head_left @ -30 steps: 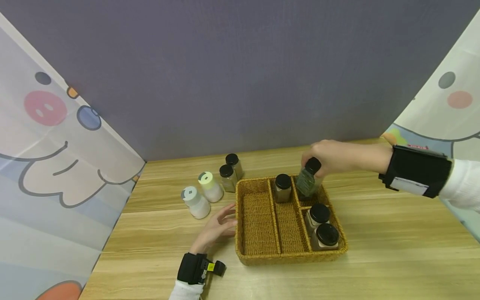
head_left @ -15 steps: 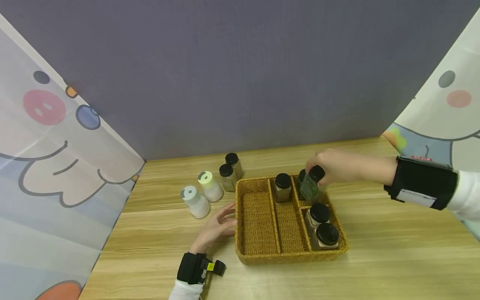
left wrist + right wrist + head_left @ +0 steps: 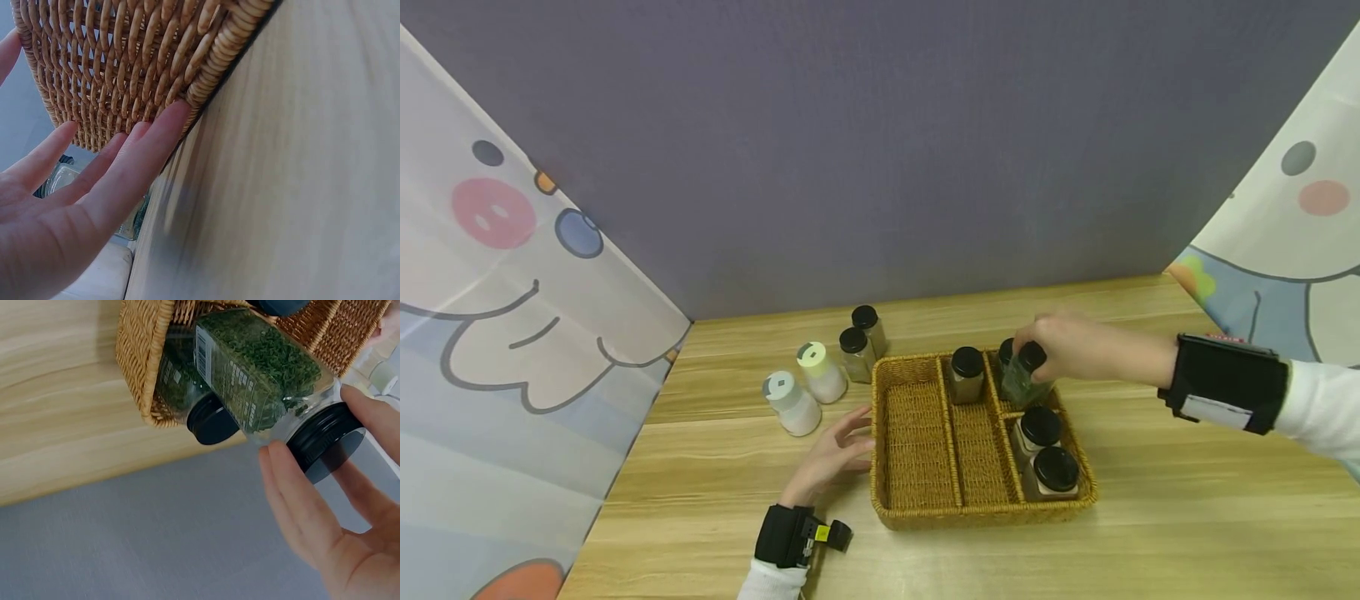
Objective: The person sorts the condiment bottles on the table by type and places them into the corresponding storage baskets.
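Note:
My right hand (image 3: 1060, 346) pinches a spice jar of green dried herbs (image 3: 269, 375) around its black lid and neck. In the head view that jar is over the back right compartment of the wicker basket (image 3: 917, 512). Behind it, in the same compartment, stands a second herb jar (image 3: 178, 378) with a black lid. The fingers of my left hand (image 3: 827, 458) are extended against the basket's left side; in the left wrist view the fingertips (image 3: 172, 115) touch the weave near its bottom edge. The held jar's base is hidden by the basket wall and other jars in the head view.
Two black-lidded jars (image 3: 1040, 427) (image 3: 1055, 470) fill the front right compartment, and one jar (image 3: 966, 379) stands at the back of the middle one. Left of the basket are a white bottle (image 3: 793, 407), a yellow-topped bottle (image 3: 822, 375) and two more black-lidded jars (image 3: 856, 354) (image 3: 868, 329).
My right hand has shifted the herb jar slightly right and lower into the back right compartment, revealing the other herb jar's lid behind it. My left hand stays at the basket's side.

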`<state>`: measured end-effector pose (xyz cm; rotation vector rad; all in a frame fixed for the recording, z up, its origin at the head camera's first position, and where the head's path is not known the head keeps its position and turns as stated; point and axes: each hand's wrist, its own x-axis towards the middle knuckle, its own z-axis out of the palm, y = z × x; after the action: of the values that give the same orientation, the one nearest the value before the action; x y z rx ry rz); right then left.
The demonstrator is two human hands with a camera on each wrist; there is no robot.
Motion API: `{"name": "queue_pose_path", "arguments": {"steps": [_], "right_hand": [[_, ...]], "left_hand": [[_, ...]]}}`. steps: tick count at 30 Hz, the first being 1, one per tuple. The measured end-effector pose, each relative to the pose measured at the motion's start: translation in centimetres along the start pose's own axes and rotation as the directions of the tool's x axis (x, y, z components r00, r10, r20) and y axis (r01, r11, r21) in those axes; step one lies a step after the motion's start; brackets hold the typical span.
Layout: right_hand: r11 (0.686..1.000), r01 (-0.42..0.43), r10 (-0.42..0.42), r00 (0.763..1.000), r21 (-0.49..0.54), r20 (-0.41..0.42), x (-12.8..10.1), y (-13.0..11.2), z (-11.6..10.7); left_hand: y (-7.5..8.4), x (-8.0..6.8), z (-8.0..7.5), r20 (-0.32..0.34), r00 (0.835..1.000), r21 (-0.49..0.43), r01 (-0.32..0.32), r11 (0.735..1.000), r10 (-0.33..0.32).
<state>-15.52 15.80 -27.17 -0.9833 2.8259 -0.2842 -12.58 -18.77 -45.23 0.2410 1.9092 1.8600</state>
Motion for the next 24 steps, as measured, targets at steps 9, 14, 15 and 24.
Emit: {"name": "queue_pose_path", "arguments": {"steps": [9,14,15,24], "right_hand": [[0.997,-0.078,0.077,0.997,0.022,0.030,-0.1,-0.5,0.7],[0.997,-0.076,0.076,0.997,0.020,0.017,-0.1,-0.5,1.2],[0.997,-0.076,0.076,0.997,0.019,0.015,-0.1,-0.5,1.3],[0.996,-0.092,0.092,0.995,0.016,0.030,0.1,-0.6,2.0]], "left_hand": [[-0.2,0.0,-0.1,-0.005,1.000,-0.006,-0.001,1.000,0.001],[-0.2,0.0,-0.1,-0.006,1.000,0.000,-0.003,1.000,0.003],[-0.1,0.0,-0.1,-0.006,1.000,0.000,-0.004,1.000,0.004],[-0.3,0.0,-0.1,-0.010,1.000,0.004,-0.010,1.000,0.010]]}}
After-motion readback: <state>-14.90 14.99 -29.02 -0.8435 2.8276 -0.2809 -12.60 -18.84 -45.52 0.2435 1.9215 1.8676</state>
